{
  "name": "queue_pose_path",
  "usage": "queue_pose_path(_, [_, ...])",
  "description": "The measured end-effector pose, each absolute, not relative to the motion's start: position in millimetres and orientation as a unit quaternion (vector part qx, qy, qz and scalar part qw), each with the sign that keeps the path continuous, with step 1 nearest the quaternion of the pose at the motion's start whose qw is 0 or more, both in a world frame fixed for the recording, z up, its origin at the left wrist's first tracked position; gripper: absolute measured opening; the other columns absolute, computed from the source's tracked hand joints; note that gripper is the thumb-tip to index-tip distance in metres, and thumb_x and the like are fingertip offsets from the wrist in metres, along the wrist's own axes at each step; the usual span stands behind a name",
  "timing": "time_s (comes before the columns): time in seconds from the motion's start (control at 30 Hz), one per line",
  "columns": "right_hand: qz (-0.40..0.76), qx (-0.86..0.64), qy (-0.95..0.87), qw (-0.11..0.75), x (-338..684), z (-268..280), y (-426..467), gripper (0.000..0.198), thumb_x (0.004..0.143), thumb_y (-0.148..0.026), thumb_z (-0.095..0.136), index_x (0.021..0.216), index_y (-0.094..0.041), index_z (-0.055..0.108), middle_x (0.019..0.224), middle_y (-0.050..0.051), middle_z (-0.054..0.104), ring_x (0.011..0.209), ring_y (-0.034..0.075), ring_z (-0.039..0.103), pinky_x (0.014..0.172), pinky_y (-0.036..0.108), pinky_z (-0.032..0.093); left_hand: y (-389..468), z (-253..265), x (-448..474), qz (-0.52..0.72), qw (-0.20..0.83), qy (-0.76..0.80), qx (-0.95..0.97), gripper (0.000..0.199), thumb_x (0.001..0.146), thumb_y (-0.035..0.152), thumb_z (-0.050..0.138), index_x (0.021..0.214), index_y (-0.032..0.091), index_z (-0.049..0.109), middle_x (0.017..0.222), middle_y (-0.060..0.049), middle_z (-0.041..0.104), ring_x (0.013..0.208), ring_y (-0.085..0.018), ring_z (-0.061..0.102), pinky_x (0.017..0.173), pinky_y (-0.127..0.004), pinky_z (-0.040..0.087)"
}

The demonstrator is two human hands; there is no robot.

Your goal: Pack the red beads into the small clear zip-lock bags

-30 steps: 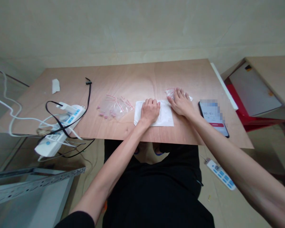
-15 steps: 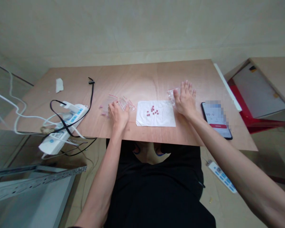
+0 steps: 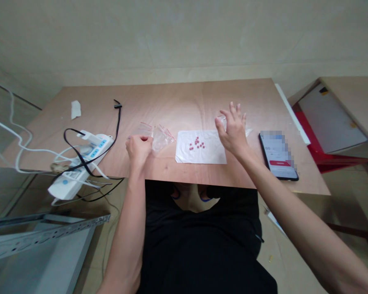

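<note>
My left hand (image 3: 138, 150) is closed in a pinch on the left of the table, and what sits between its fingertips is hidden. Just beyond it lies a clear zip bag with a red line (image 3: 145, 127). A second clear zip bag (image 3: 163, 139) lies to its right. Several small dark-pink beads (image 3: 197, 141) rest in a loose cluster on a white sheet (image 3: 184, 156) in the middle. At the sheet's right edge my right hand (image 3: 234, 131) is open, fingers spread, partly covering another clear plastic bag (image 3: 222, 120).
A phone (image 3: 276, 157) lies right of my right hand. On the left, a white power strip (image 3: 79, 169) with tangled cables overhangs the front edge of the table (image 3: 178, 102). A white paper scrap (image 3: 76, 109) lies at the far left.
My left hand has moved left and its fingers have drawn together, uncovering more of the zip bags. My right hand has shifted slightly left, its thumb and fingers now more spread.
</note>
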State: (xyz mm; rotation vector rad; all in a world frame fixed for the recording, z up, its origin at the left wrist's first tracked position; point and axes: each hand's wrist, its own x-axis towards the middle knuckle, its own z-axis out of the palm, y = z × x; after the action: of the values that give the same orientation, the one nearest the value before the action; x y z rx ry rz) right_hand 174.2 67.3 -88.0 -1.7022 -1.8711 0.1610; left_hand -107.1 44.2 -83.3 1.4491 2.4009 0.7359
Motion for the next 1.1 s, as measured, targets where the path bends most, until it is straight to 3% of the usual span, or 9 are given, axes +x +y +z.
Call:
queue_pose_path(0.1, [0.078,-0.6,-0.704,0.372,161.2,-79.5,53.0,0.033,0.093,-0.033,0.045,0.113,-0.015,0.065,0.143,0.018,0.049,0.14,0.036,0.036,0.112,0.06,0.028,26.3,-61.9,-108.6,0.306,0.132,0.807,0.487,0.019,0.073,0.027,0.062,0.079,0.014,0.075,0.081,-0.012,0.075,0.085,-0.029,0.071,0.079,-0.038,0.052])
queue_pose_path(0.2, [0.166,-0.54,-0.697,0.442,138.0,-66.6,31.5,0.025,0.09,-0.028,0.05,0.097,-0.017,0.071,0.104,0.012,0.072,0.099,0.025,0.067,0.091,0.045,0.052,5.6,-40.0,-95.1,0.425,0.154,0.756,0.474,0.02,0.072,0.03,0.068,0.081,0.015,0.076,0.078,-0.008,0.075,0.076,-0.023,0.07,0.071,-0.032,0.054])
queue_pose_path(0.3, [0.311,-0.478,-0.665,0.482,111.1,-54.4,11.8,0.023,0.089,-0.034,0.056,0.093,-0.018,0.073,0.092,0.006,0.075,0.076,0.017,0.068,0.07,0.032,0.055,-8.1,-29.5,-66.7,0.544,0.258,0.653,0.46,0.019,0.067,0.032,0.075,0.078,0.016,0.075,0.073,-0.004,0.074,0.068,-0.017,0.068,0.064,-0.027,0.054])
queue_pose_path(0.43, [0.452,-0.438,-0.587,0.509,93.3,-44.9,2.0,0.025,0.081,-0.041,0.067,0.09,-0.018,0.075,0.091,0.004,0.076,0.074,0.014,0.067,0.065,0.027,0.054,-12.0,-33.7,-30.6,0.592,0.394,0.545,0.444,0.015,0.065,0.027,0.079,0.074,0.016,0.074,0.071,-0.003,0.074,0.065,-0.014,0.068,0.066,-0.025,0.055])
queue_pose_path(0.6, [0.527,-0.439,-0.533,0.495,110.3,-38.1,2.5,0.025,0.076,-0.042,0.072,0.08,-0.018,0.076,0.075,0.003,0.074,0.068,0.014,0.065,0.059,0.026,0.051,-11.0,-40.0,-16.8,0.571,0.478,0.5,0.442,0.017,0.065,0.026,0.081,0.076,0.015,0.075,0.075,-0.004,0.076,0.07,-0.015,0.07,0.071,-0.026,0.057])
queue_pose_path(0.9, [0.428,-0.484,-0.594,0.48,126.1,-40.2,-10.9,0.02,0.085,-0.028,0.06,0.085,-0.016,0.076,0.074,0.004,0.073,0.068,0.014,0.067,0.063,0.027,0.052,-12.7,-46.9,-6.8,0.529,0.525,0.477,0.467,0.016,0.074,0.028,0.074,0.081,0.014,0.073,0.075,-0.005,0.075,0.067,-0.014,0.069,0.068,-0.026,0.056])
queue_pose_path(1.0, [0.357,-0.502,-0.628,0.475,125.7,-45.4,-14.4,0.019,0.085,-0.024,0.057,0.085,-0.016,0.075,0.073,0.004,0.073,0.066,0.014,0.066,0.063,0.027,0.051,-15.9,-52.0,0.4,0.518,0.487,0.5,0.494,0.013,0.08,0.026,0.067,0.082,0.014,0.069,0.076,-0.005,0.073,0.069,-0.015,0.069,0.068,-0.026,0.056])
queue_pose_path(1.1, [0.248,-0.538,-0.677,0.437,127.0,-47.7,-15.7,0.016,0.083,-0.019,0.058,0.08,-0.016,0.074,0.072,0.004,0.073,0.063,0.014,0.064,0.062,0.027,0.048,-20.7,-54.4,5.7,0.49,0.376,0.569,0.543,0.01,0.085,0.024,0.06,0.083,0.015,0.064,0.08,-0.007,0.072,0.074,-0.017,0.068,0.071,-0.029,0.054])
